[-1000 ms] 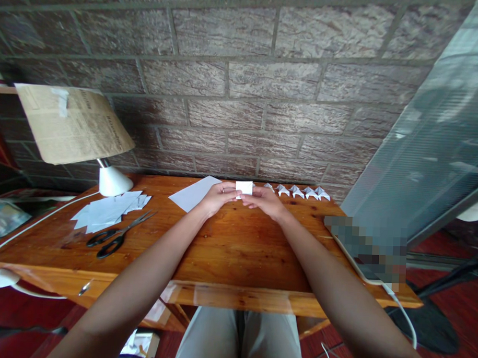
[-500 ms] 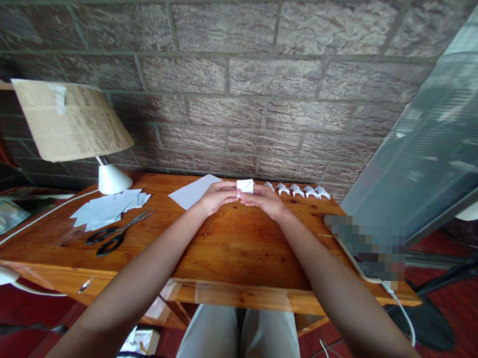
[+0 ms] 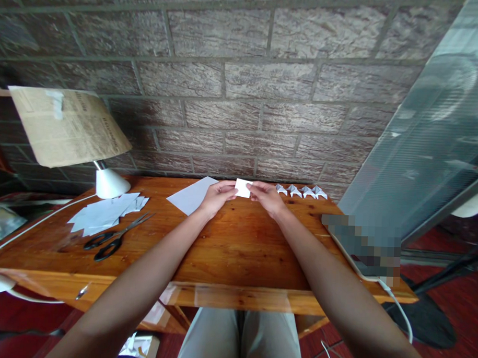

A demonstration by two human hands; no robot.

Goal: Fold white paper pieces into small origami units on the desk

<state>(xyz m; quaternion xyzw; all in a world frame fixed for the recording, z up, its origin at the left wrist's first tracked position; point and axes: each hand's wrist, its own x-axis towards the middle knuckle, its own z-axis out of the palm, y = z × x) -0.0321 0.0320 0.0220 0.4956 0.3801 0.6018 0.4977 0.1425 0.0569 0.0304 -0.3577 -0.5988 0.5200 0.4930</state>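
Observation:
A small folded white paper piece (image 3: 243,188) is held above the far middle of the wooden table (image 3: 236,252). My left hand (image 3: 217,196) pinches its left edge and my right hand (image 3: 266,196) pinches its right edge, fingers closed on it. A larger white sheet (image 3: 191,195) lies flat just left of my left hand. A row of several small folded paper shapes (image 3: 301,191) stands along the far edge to the right of my right hand.
Black scissors (image 3: 113,239) lie at the left beside a pile of white paper pieces (image 3: 104,214). A white lamp (image 3: 107,182) with a paper shade stands far left, its cable running off the table. A blurred device (image 3: 362,246) sits at the right edge. A brick wall is behind.
My hands have moved apart a little, and the paper piece now shows tilted and flatter between them. Nothing else on the table has moved.

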